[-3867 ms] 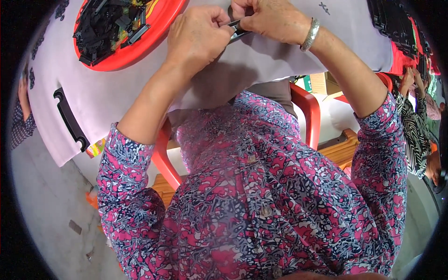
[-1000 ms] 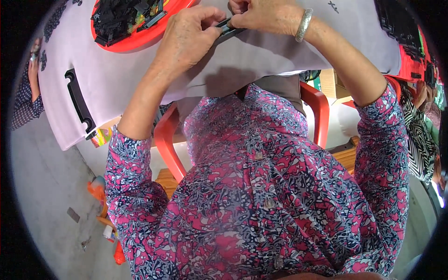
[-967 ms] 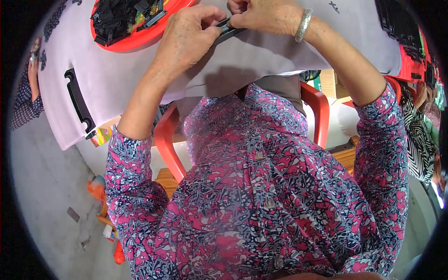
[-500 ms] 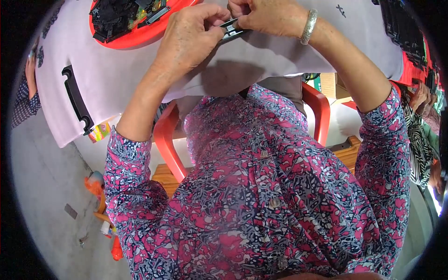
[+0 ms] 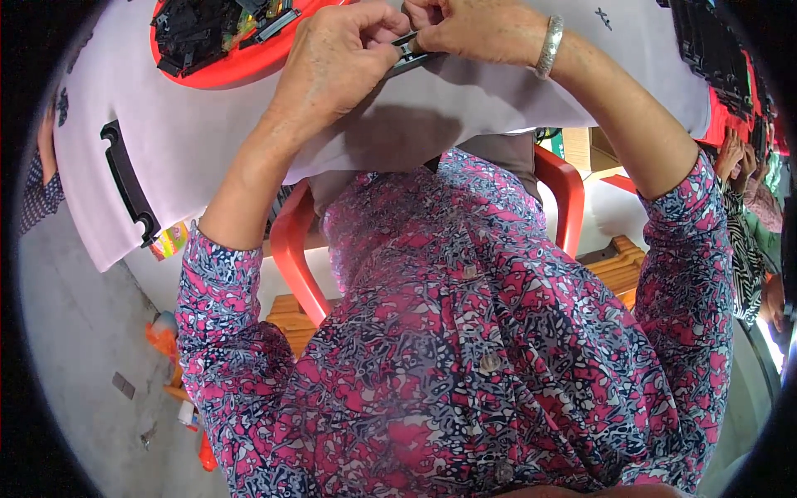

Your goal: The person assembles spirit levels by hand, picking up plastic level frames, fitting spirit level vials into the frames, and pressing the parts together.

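Between my two hands, just above the table, is a small black plastic part (image 5: pixel 410 61) with a pale strip along it. The fingers of my left hand (image 5: pixel 336 62) pinch its left end. My right hand (image 5: pixel 477 31), with a silver bangle at the wrist, is closed on the other end, thumb pressed against the part. My fingers cover much of it, so its full shape is hidden. A red tray (image 5: pixel 249 68) heaped with black plastic pieces (image 5: pixel 195 37) lies beyond my left hand.
A long black bracket (image 5: pixel 129 183) lies on the pale tablecloth (image 5: pixel 207 141) at the left. A tiny black piece (image 5: pixel 603 18) is at the far right, near stacked black strips (image 5: pixel 718 62). Red chair arms (image 5: pixel 295 249) flank me. Other people's hands (image 5: pixel 732 158) show at the right edge.
My hands stay closed on the black part, with only slight finger movement. The whole view has shifted a little. At the right edge, another person's hands have moved.
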`<state>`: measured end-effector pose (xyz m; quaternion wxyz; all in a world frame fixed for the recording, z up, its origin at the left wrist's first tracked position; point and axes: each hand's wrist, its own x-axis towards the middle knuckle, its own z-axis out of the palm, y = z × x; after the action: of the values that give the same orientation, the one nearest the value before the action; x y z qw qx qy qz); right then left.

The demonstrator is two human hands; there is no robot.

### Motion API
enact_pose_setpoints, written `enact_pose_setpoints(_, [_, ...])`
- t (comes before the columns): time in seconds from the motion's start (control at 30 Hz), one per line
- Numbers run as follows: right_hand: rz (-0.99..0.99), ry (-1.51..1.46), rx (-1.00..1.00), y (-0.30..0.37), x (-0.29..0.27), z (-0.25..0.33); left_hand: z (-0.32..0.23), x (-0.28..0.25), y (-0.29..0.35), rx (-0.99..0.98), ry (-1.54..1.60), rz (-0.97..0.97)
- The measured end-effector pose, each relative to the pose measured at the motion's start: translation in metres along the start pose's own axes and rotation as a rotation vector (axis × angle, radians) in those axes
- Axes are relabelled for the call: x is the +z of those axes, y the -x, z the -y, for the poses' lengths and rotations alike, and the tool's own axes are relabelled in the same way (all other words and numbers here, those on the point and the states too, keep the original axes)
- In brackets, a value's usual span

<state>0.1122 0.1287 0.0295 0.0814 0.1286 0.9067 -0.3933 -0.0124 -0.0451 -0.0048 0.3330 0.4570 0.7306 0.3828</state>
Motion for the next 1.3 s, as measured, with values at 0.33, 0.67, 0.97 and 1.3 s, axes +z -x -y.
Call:
enact_pose_setpoints(0.33, [-0.081, 0.022, 0.000, -0.001, 0.012, -0.004, -0.008, 0.005, 0.003, -0.020, -0.072, -0.026])
enact_pose_setpoints(0.67, [0.119, -0.134, 0.184, 0.003, 0.003, 0.017, -0.008, 0.006, 0.007, -0.047, -0.025, -0.048])
enact_pose_setpoints(0.97, [-0.084, -0.034, 0.054, 0.008, 0.016, 0.016, -0.005, 0.008, 0.012, -0.008, -0.056, -0.062])
enact_pose_setpoints(1.3, [0.041, -0.052, 0.130, -0.006, 0.013, -0.004, -0.013, 0.008, 0.001, -0.032, -0.152, -0.022])
